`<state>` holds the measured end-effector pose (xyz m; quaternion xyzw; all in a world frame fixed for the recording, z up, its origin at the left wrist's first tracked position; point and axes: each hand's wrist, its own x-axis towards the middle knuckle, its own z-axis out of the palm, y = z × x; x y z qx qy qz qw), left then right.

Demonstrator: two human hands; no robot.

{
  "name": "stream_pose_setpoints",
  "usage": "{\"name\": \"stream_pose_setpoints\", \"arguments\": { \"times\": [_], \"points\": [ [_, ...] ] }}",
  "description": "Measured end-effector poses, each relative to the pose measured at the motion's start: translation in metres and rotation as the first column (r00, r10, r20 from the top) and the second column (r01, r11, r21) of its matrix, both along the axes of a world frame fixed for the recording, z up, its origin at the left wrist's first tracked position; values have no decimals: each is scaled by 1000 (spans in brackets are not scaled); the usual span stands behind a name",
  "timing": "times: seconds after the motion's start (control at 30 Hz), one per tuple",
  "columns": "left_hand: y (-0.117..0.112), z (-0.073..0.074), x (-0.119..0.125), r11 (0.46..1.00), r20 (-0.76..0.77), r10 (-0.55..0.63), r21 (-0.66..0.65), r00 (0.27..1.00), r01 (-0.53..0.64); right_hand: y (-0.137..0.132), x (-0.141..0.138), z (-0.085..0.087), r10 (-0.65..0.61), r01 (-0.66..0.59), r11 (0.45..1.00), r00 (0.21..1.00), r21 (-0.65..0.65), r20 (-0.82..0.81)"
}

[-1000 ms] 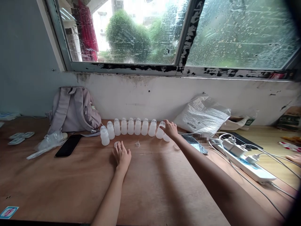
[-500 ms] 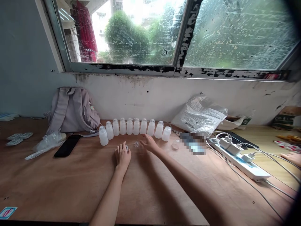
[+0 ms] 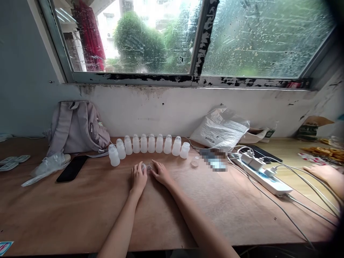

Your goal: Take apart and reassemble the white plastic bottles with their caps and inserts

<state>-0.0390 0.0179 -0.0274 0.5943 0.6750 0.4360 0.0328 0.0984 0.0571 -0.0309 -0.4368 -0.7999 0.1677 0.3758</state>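
A row of several small white plastic bottles [image 3: 150, 144] stands in a curve near the back of the wooden table [image 3: 80, 211]. My left hand [image 3: 138, 178] rests on the table in front of the row, its fingertips curled on a small white cap [image 3: 143, 166]. My right hand [image 3: 160, 172] lies flat just to its right, fingers stretched toward a small clear cap [image 3: 148, 167] between the two hands. Another loose cap [image 3: 194, 162] lies to the right of the last bottle [image 3: 185, 150].
A grey backpack [image 3: 77, 127], a black phone [image 3: 72, 168] and a clear plastic bag [image 3: 48, 165] sit at the left. A white bag [image 3: 220, 127], a power strip [image 3: 264, 176] with cables and another person's hand [image 3: 325, 173] are at the right.
My right hand has come back from the right end of the bottle row to the clear cap beside my left hand. The camera has turned slightly to the right.
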Motion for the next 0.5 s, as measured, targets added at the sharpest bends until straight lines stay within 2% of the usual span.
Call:
{"name": "stream_pose_setpoints", "arguments": {
  "times": [0.1, 0.17, 0.33, 0.5],
  "points": [
    [0, 2, 1, 998, 138, -49, 43, 989, 43, -2, -3, 0, 9, -11, 1000, 996, 21, 93],
    [0, 4, 2, 994, 187, -104, 61, 977, 95, -2, -3, 1, 21, -25, 999, 995, 32, 94],
    [-1, 5, 7, 960, 174, -276, 103, 945, 262, -6, -1, 5, 78, -77, 997, 994, 21, -76],
    [-1, 5, 12, 934, 263, -358, 90, 896, 347, -12, -4, 9, 18, -7, 999, 969, 44, -248]
  ]
}}
